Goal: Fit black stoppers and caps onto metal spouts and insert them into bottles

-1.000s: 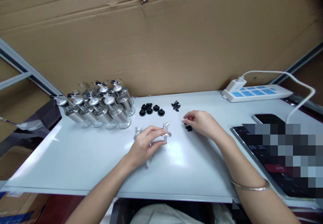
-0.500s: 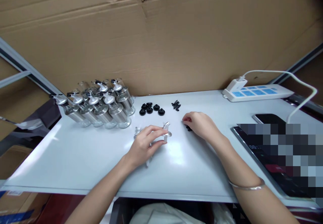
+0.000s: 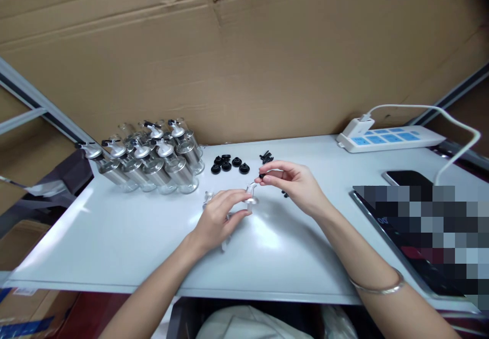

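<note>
My left hand (image 3: 217, 219) pinches a silvery pour spout (image 3: 251, 201) between thumb and fingers, its bent tip pointing up and right. Between the fingertips of my right hand (image 3: 296, 184) is a small black part (image 3: 262, 176), held right by the tip of the spout; whether they touch is hard to tell. More silvery spouts (image 3: 208, 197) lie on the table beside and partly under my left hand. A few small black pieces (image 3: 284, 194) rest below my right hand, partly hidden by it.
Glass bottles with metal sleeves (image 3: 155, 171), some topped with spouts, stand at the left. Round black stoppers (image 3: 226, 165) and thin black pieces (image 3: 266, 156) lie at the back. To the right are a white power strip (image 3: 389, 139), a phone (image 3: 407, 180) and a tablet (image 3: 376, 227).
My right hand has come left and up from the small black pieces to the spout's tip, with one black part in its fingers. My left hand stays almost in place.
</note>
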`<state>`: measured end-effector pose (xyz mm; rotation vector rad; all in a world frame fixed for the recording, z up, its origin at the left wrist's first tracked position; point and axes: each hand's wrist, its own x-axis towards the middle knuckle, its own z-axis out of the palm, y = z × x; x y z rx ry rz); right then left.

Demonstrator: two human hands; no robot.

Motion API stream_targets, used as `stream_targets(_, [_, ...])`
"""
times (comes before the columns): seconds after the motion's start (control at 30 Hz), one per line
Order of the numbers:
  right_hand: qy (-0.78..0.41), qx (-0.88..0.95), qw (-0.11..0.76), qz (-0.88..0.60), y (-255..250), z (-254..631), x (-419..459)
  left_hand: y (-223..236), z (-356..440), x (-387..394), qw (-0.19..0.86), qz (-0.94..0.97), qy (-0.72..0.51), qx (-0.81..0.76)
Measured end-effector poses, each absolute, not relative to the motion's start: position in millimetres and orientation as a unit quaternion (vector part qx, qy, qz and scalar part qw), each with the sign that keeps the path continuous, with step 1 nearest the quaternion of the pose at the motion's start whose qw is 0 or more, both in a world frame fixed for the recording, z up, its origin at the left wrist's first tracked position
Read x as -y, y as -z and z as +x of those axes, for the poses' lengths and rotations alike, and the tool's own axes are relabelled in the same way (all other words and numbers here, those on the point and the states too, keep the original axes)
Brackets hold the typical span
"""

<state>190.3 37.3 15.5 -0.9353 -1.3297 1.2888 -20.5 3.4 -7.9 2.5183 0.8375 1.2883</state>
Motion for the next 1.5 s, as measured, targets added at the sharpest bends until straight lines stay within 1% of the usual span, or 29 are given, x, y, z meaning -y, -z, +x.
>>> stream_targets(0.13, [-0.499, 0.609, 0.495, -0.368, -13, 188, -37, 7, -21, -4, 0.095, 0.848, -0.437, -0.284])
stream_targets(0.23, [-0.46, 0.633, 0.485, -0.391, -9, 187, -37, 6, -21, -4, 0.09, 0.848, -0.44, -0.282])
stream_targets(0.37, [-0.458, 0.622, 0.472, -0.425, -8, 185, -36, 6, -21, -4, 0.085, 0.845, -0.446, -0.284])
stream_targets(0.43, [-0.459, 0.62, 0.473, -0.426, -10, 185, -35, 6, -21, -4, 0.084, 0.845, -0.445, -0.284])
stream_targets(0.57, [-0.406, 0.653, 0.481, -0.422, -13, 185, -33, 6, -20, -4, 0.078, 0.846, -0.444, -0.285])
stream_targets(0.63, [-0.399, 0.652, 0.484, -0.426, -14, 185, -32, 6, -20, -4, 0.075, 0.845, -0.446, -0.285])
stream_targets(0.77, [-0.437, 0.604, 0.515, -0.424, -17, 184, -32, 7, -21, -4, 0.073, 0.845, -0.449, -0.283])
stream_targets(0.9, [-0.48, 0.552, 0.563, -0.385, -19, 182, -29, 8, -21, -4, 0.08, 0.844, -0.45, -0.282])
stream_targets(1.03, [-0.493, 0.515, 0.593, -0.374, -17, 176, -26, 7, -21, -4, 0.086, 0.844, -0.449, -0.281])
stream_targets(1.5, [-0.562, 0.488, 0.575, -0.34, -11, 162, -21, 9, -21, -4, 0.089, 0.843, -0.449, -0.283])
